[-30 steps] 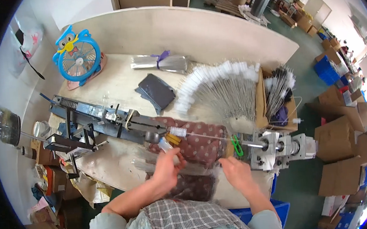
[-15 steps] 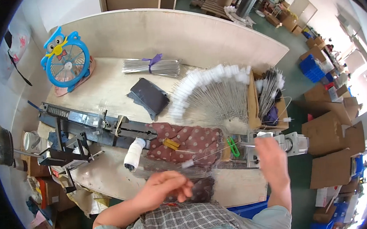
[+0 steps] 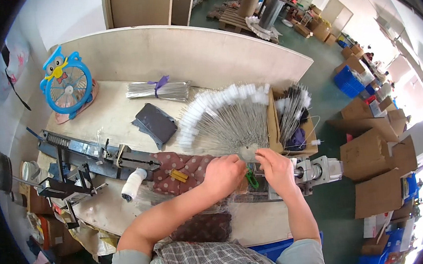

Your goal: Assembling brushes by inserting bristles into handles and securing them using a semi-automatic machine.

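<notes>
My left hand (image 3: 225, 175) is closed, fingertips pinched together over the right end of a brown dotted padded cloth (image 3: 189, 167). My right hand (image 3: 277, 170) is also closed in a pinch close by, beside a metal clamping device (image 3: 319, 170) at the bench's right end. What the fingertips hold is too fine to make out. A green clip (image 3: 252, 178) lies between the hands, below the fingertips. Just beyond them, many thin wire brushes with white tips (image 3: 230, 113) are fanned out. A yellow block (image 3: 178, 176) rests on the cloth.
A cardboard box (image 3: 273, 122) with more wire brushes stands right of the fan. A tied wire bundle (image 3: 173, 89), dark folded cloth (image 3: 156, 124) and blue toy-shaped fan (image 3: 69, 88) sit farther back. A long metal rail (image 3: 88, 146) and white-wrapped handle (image 3: 134, 183) are at left.
My left hand has moved right and forward from near my body. My right hand has come left, off the clamping device. Both now meet near the green clip, fingers pinched.
</notes>
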`<state>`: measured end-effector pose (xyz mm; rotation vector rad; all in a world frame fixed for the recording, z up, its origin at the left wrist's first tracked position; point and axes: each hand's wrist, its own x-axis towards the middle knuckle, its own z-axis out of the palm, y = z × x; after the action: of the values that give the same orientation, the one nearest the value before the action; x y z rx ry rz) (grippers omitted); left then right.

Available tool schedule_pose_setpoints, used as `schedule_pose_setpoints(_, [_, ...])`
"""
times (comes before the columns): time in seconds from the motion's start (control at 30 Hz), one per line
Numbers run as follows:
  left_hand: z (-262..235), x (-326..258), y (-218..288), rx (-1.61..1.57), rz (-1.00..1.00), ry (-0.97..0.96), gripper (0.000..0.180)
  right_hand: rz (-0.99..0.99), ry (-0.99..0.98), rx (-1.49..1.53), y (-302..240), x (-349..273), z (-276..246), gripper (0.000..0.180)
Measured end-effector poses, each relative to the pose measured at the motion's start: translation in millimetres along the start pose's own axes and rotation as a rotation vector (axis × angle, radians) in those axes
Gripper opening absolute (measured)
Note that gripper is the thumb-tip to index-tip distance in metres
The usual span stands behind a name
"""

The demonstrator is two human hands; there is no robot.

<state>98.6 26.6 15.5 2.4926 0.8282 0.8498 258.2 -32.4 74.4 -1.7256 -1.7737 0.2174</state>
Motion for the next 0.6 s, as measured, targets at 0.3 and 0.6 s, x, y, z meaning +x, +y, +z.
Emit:
schedule_pose_setpoints(0.3, [3.5, 15.7, -0.8, 0.148, -0.086, -0.187, 0.012, -0.058, 0.098, -0.005, 19.3, 0.6, 18.6, 0.01])
schedule_pose_setpoints(0.6, [-27.5, -25.0, -24.1, 0.094, 0.179, 0.062, 0.02, -0.132, -0.29, 0.101, 7.1, 17.6, 6.6, 0.014])
